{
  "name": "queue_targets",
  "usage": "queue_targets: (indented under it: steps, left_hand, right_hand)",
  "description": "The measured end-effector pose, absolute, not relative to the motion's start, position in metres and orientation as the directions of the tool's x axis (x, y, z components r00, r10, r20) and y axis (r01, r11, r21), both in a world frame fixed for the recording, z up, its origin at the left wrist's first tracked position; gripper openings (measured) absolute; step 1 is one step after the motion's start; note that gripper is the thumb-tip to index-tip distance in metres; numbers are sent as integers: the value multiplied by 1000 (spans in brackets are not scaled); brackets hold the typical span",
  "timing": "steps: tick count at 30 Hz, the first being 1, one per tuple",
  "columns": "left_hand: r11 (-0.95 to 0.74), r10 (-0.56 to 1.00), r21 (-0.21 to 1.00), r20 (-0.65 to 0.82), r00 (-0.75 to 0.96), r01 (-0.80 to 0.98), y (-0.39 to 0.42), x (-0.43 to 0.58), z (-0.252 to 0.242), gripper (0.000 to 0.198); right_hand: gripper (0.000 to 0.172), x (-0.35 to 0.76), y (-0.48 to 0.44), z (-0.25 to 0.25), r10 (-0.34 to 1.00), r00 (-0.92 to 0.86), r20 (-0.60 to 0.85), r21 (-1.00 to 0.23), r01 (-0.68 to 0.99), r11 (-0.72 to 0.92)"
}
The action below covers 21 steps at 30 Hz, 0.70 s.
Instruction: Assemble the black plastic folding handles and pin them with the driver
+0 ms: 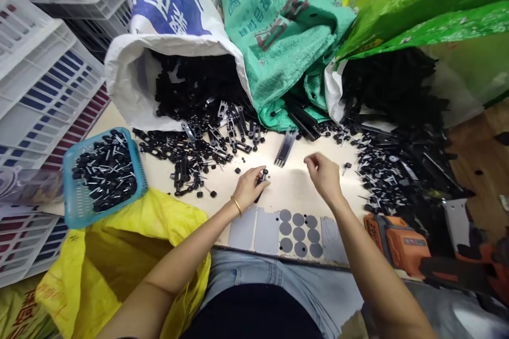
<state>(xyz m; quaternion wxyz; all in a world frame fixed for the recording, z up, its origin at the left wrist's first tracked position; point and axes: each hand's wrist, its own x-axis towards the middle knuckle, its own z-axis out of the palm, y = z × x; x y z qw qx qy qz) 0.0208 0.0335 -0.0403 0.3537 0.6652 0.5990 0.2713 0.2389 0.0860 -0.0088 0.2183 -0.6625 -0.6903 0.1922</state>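
Observation:
My left hand [247, 188], with a thin gold bangle at the wrist, is closed around a small black plastic part [261, 184] with a round knob at its top. The fingers cover most of that part. To its right, above the pale tabletop, my right hand [324, 176] is curled with thumb and forefinger together; anything in the pinch is too small to make out. Between and beyond the hands lies a flat dark slotted strip [286, 146]. A single black-headed pin [346, 166] rests just right of my right hand.
A white sack [119, 71] and green bags spill black parts onto the table. At left, a blue basket [138, 169] holds black-headed pins above a yellow bag [159, 212]. An orange power tool [407, 241] lies right. Grey discs [298, 234] line the front edge.

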Motion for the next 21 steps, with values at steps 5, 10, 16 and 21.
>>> queue_targets:
  steps: [5, 10, 16, 21]
  left_hand:
    - [-95, 991, 676, -3, 132, 731, 14, 40, -70, 49]
    - [-92, 994, 645, 16, 107, 759, -4, 28, -67, 51]
    - [-126, 992, 616, 83, 95, 778, -15, 21, -74, 30]
    - [-213, 977, 650, 132, 168, 729, -17, 28, -75, 27]
  right_hand:
    - [25, 232, 26, -23, 999, -24, -36, -541, 841, 0]
    - [38, 204, 59, -23, 999, -17, 27, -307, 951, 24]
    - [29, 240, 54, -24, 964, -150, -220, -265, 960, 89]
    - [33, 250, -12, -32, 992, -87, -91, -321, 946, 53]
